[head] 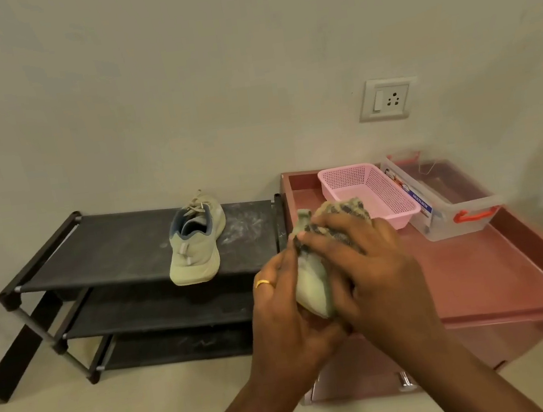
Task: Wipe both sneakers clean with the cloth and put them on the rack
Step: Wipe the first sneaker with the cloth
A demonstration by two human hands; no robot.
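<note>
One pale green sneaker [195,240] stands on the top shelf of the black three-tier rack [103,248], its heel toward me. The second pale green sneaker [313,283] is held in the air over the left edge of the pink cabinet. My left hand [284,311], wearing a gold ring, grips this sneaker from below and the left. My right hand [364,262] presses a checked dark-and-tan cloth [340,217] against the sneaker's top, fingers curled over the cloth. Most of the held sneaker is hidden by my hands.
A pink cabinet top [478,268] with a raised rim stands right of the rack. On it sit a pink mesh basket [365,193] and a clear plastic box [441,197] with red clips. A wall socket [385,99] is above. White dust marks the rack's top shelf.
</note>
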